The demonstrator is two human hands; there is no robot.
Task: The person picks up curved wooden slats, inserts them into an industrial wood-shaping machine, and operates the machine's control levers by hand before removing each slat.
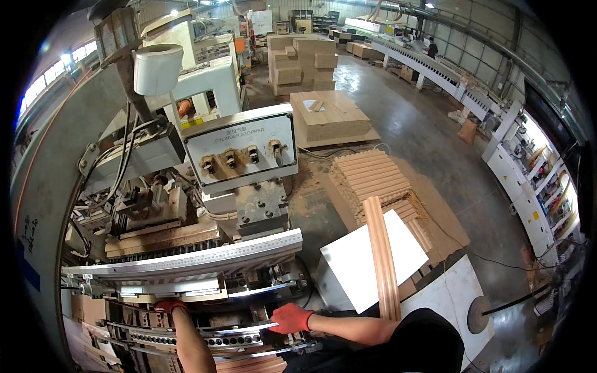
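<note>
My left hand [171,305], in a red glove, reaches in at the lower edge of a pale board-like strip [205,294] under the machine's long ruled beam [186,260]. Its fingertips are mostly hidden there. Further right, my right hand [291,318], also in a red glove, is closed beside the right end of a curved metal rail [249,326]. What it grips, if anything, is too small to make out. A chain-like row of dark round holes [233,340] runs below the rails, between my forearms.
A grey control box with several switches [242,149] stands above the beam. Right of me, a long grooved wooden moulding [380,261] lies across a white panel [336,255]. Beyond are stacked mouldings [372,174], piled boards [329,121] and a white machine line [522,193].
</note>
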